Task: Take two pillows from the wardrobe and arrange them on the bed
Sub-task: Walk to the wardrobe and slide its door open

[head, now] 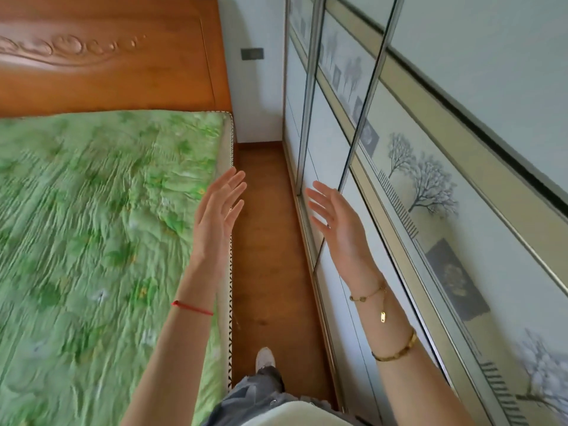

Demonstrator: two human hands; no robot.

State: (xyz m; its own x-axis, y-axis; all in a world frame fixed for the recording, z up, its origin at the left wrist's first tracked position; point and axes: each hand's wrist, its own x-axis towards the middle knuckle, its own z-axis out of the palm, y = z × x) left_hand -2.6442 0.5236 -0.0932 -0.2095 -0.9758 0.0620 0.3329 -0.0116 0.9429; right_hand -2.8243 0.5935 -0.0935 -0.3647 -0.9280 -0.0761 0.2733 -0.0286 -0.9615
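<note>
At lower centre a shoe (pixel 265 358) stands on the narrow wooden floor (pixel 267 241) strip running between the green bed (pixel 92 226) edge on the left and the wardrobe (pixel 430 149) sliding doors on the right, the left hand (pixel 216 216) and right hand (pixel 335 219) raised over it, fingers spread and holding nothing, with the headboard (pixel 107 56) at the upper left.

Bed: wooden bed (pixel 92 226) under a crinkled green floral cover, spread flat, on the left.
Headboard: carved orange-brown wooden headboard (pixel 107 66), upright at the bed's far end.
Wardrobe: pale sliding-door wardrobe (pixel 461 179) with metal frames and a band of printed grey trees, along the right, parallel to the bed, not touching it.
</note>
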